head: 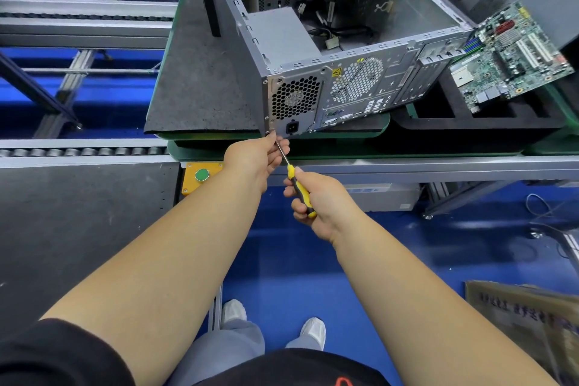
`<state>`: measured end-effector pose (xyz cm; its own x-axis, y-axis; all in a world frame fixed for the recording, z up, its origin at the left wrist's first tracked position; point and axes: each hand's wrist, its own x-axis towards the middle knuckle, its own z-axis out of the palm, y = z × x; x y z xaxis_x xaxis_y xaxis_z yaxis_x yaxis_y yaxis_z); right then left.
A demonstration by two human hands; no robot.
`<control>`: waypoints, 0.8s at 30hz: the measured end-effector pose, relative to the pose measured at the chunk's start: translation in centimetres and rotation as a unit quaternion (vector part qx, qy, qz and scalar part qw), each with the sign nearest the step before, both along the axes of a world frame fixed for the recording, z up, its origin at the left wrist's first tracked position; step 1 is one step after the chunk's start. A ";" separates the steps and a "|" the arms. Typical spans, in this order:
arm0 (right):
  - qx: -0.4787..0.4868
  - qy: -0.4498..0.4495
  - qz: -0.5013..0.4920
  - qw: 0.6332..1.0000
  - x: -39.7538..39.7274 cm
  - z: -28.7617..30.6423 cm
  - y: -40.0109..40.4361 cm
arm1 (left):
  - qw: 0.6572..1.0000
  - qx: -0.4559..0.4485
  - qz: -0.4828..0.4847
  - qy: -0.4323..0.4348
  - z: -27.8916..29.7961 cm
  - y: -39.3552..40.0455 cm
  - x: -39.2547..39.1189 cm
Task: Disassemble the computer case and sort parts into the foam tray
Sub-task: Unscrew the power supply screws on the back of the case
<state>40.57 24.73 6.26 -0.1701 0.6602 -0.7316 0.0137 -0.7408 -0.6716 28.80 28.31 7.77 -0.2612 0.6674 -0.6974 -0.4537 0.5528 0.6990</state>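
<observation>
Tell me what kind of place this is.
Likely a factory disassembly line: a roller conveyor runs beside the bench, a green push button sits at its edge, and an opened computer case stands by a foam tray.

Bright, even light falls from overhead, leaving only soft, short shadows. The bare metal of the computer case (pixel 360 78) gives a mild sheen without harsh glare. Wide-angle distortion bends straight rails near the edges, and the cardboard (pixel 526 320) at the lower right looks blurred.
</observation>
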 end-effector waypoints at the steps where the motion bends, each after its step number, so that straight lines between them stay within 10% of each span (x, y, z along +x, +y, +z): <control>1: 0.013 -0.019 0.008 1.000 -0.1 -0.1 0.0 | 1.000 0.003 0.002 -0.003 -0.1 0.0 0.0; 15: 0.230 -0.249 0.081 0.937 -1.1 -0.7 -0.3 | 1.000 0.004 -0.004 0.013 0.3 0.0 0.2; 24: 0.009 0.051 -0.001 0.999 -0.4 0.3 -0.3 | 1.000 0.013 0.016 0.009 -0.2 0.2 0.3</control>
<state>40.16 24.47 6.59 -0.2430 0.6739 -0.6978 -0.0568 -0.7280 -0.6832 29.09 28.52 7.56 -0.2951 0.6755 -0.6758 -0.4591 0.5201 0.7203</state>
